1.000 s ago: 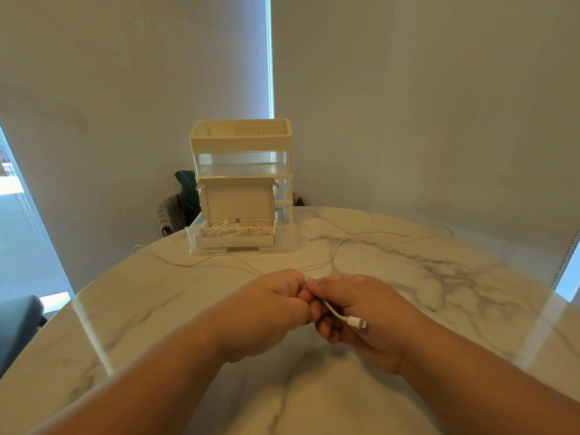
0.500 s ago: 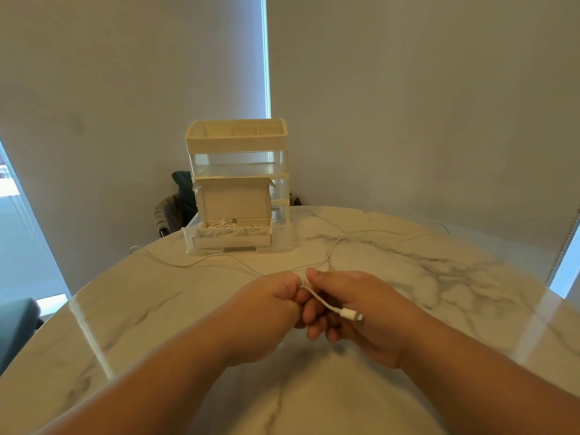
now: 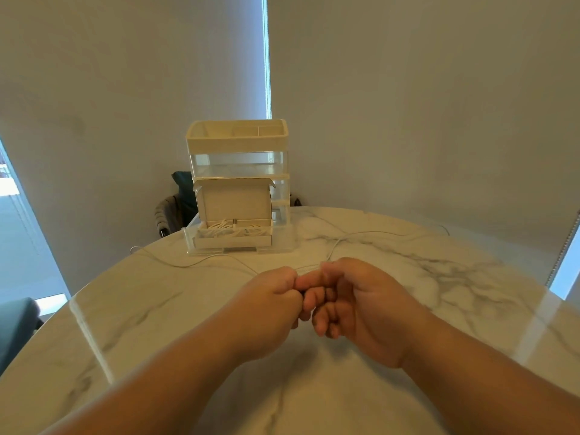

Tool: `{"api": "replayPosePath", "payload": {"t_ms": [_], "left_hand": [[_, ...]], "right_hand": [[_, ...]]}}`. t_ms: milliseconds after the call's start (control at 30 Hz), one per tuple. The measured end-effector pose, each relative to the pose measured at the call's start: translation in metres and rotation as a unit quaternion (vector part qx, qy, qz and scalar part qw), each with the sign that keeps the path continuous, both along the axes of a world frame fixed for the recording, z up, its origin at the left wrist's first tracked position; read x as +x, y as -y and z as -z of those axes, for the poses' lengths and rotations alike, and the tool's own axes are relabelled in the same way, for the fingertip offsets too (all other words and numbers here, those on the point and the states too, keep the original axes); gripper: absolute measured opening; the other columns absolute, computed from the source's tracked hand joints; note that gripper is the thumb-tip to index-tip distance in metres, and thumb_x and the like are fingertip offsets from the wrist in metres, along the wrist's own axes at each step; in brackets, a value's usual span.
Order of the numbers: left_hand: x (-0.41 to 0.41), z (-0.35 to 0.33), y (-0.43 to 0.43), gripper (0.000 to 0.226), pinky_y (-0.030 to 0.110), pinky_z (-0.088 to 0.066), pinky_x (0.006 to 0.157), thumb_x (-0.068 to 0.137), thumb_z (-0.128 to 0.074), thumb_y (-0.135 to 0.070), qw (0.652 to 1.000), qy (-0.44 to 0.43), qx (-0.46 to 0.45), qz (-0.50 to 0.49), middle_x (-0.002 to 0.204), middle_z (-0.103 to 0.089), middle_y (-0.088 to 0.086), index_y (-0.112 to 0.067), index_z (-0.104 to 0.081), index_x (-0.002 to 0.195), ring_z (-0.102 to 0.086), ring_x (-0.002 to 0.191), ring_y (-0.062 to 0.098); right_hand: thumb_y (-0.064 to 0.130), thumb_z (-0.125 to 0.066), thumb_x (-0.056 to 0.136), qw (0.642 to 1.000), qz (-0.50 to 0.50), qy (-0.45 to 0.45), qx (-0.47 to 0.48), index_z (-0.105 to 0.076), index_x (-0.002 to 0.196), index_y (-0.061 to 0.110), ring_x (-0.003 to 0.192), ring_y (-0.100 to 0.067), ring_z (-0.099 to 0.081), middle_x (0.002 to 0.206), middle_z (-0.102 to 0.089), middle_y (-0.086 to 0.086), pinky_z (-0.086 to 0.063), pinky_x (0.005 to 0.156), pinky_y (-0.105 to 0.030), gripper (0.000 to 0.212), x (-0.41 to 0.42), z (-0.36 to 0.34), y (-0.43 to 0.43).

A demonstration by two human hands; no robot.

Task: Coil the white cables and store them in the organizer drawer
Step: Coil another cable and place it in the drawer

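- While both forearms are reaching in from the near edge, the hands are meeting knuckle to knuckle just above the marble table.
- Left hand: fingers are curling into a tight fist and touching the right fingers. Cannot tell whether any cable is lying inside it.
- Right hand: fingers are curling inward, with the thumb pressing down on top. It is pinching the white cable where the strand is entering at the thumb.
- From that pinch the cable is trailing away over the tabletop, bending toward the far right edge.
- A second thin strand is lying on the table, running from near the left hand toward the far left edge. Cannot tell if the two strands are one cable.
- Beyond the hands, the organizer is standing upright at the far side of the table.
- Its bottom drawer is sitting pulled out toward the person.
- A pale box is resting in the drawer with its lid standing open, and coiled cables are lying inside it.
- A dark chair is showing behind the table.
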State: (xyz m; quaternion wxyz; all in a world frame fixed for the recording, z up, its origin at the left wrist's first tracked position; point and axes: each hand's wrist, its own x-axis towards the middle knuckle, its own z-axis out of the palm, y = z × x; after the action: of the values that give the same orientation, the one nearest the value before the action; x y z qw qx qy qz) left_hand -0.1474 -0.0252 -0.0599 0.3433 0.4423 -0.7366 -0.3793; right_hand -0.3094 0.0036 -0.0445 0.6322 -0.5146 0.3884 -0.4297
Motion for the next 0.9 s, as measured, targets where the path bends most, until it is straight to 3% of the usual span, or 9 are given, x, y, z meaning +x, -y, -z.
{"api": "replayPosePath", "payload": {"t_ms": [67, 133, 233, 333, 467, 633, 800, 900], "left_hand": [[-0.002, -0.001, -0.002, 0.033, 0.028, -0.045, 0.061, 0.077, -0.048, -0.009, 1.0, 0.016, -0.006, 0.009, 0.057, -0.058, -0.013, -0.033, -0.059, 0.057, -0.053, 0.059, 0.003], [-0.004, -0.002, -0.006, 0.024, 0.029, -0.042, 0.063, 0.071, -0.047, -0.015, 0.999, 0.02, 0.004, 0.029, 0.057, -0.057, -0.013, -0.029, -0.06, 0.057, -0.052, 0.059, 0.004], [-0.004, -0.002, -0.004, 0.019, 0.039, -0.044, 0.065, 0.063, -0.045, -0.02, 0.999, -0.003, 0.029, 0.024, 0.06, -0.06, -0.006, -0.024, -0.064, 0.06, -0.053, 0.062, 0.013], [-0.001, -0.004, -0.004, 0.022, 0.036, -0.045, 0.066, 0.075, -0.048, -0.017, 0.997, -0.026, 0.063, 0.022, 0.064, -0.064, -0.001, -0.024, -0.065, 0.062, -0.056, 0.062, 0.013], [0.001, -0.006, -0.005, 0.025, 0.024, -0.046, 0.064, 0.087, -0.044, -0.005, 0.991, -0.038, 0.111, 0.071, 0.073, -0.071, 0.004, -0.012, -0.068, 0.086, -0.059, 0.065, 0.012], [0.002, -0.005, -0.006, 0.035, 0.026, -0.05, 0.07, 0.072, -0.047, -0.004, 0.966, -0.079, 0.19, 0.156, 0.089, -0.072, 0.017, 0.001, -0.066, 0.101, -0.063, 0.075, 0.021], [0.007, -0.011, -0.006, 0.033, 0.032, -0.052, 0.079, 0.077, -0.048, 0.004, 0.926, -0.166, 0.26, 0.217, 0.098, -0.069, 0.022, 0.003, -0.063, 0.107, -0.066, 0.081, 0.025], [0.008, -0.012, -0.007, 0.032, 0.033, -0.051, 0.079, 0.077, -0.052, 0.004, 0.911, -0.195, 0.289, 0.222, 0.1, -0.068, 0.024, 0.004, -0.062, 0.108, -0.066, 0.081, 0.026]], "right_hand": [[0.015, -0.058, 0.08, 0.996, 0.038, -0.067, -0.039, -0.07, 0.081, 0.005, 0.047, -0.02, -0.049, 0.068, -0.062, -0.014, -0.029, 0.049, -0.03, 0.015, 0.002, 0.0, -0.001], [0.004, -0.053, 0.089, 0.982, 0.065, -0.144, -0.098, -0.069, 0.077, 0.008, 0.047, -0.016, -0.05, 0.066, -0.066, -0.012, -0.034, 0.048, -0.026, 0.021, 0.003, 0.001, -0.003], [-0.001, -0.053, 0.09, 0.966, 0.083, -0.18, -0.164, -0.067, 0.086, 0.005, 0.05, -0.006, -0.055, 0.061, -0.067, -0.004, -0.041, 0.05, -0.017, 0.016, 0.004, 0.002, -0.008], [0.009, -0.065, 0.089, 0.933, 0.125, -0.25, -0.228, -0.063, 0.098, 0.022, 0.058, -0.002, -0.058, 0.063, -0.064, 0.004, -0.046, 0.057, -0.018, 0.016, 0.0, 0.005, -0.005], [0.023, -0.077, 0.081, 0.89, 0.169, -0.326, -0.27, -0.07, 0.081, 0.026, 0.067, -0.006, -0.06, 0.072, -0.068, 0.006, -0.049, 0.066, -0.025, 0.007, -0.016, 0.003, 0.006], [0.012, -0.079, 0.076, 0.91, 0.177, -0.259, -0.271, -0.072, 0.078, 0.022, 0.074, -0.018, -0.065, 0.075, -0.07, -0.002, -0.051, 0.07, -0.026, 0.012, -0.018, 0.005, 0.008], [0.012, -0.079, 0.076, 0.915, 0.192, -0.23, -0.27, -0.072, 0.074, 0.02, 0.066, -0.004, -0.061, 0.072, -0.07, 0.001, -0.049, 0.064, -0.016, 0.012, -0.019, 0.006, 0.01], [0.015, -0.08, 0.076, 0.909, 0.205, -0.238, -0.273, -0.072, 0.073, 0.021, 0.065, -0.012, -0.06, 0.072, -0.069, -0.003, -0.049, 0.063, -0.023, 0.011, -0.02, 0.007, 0.012]]}}
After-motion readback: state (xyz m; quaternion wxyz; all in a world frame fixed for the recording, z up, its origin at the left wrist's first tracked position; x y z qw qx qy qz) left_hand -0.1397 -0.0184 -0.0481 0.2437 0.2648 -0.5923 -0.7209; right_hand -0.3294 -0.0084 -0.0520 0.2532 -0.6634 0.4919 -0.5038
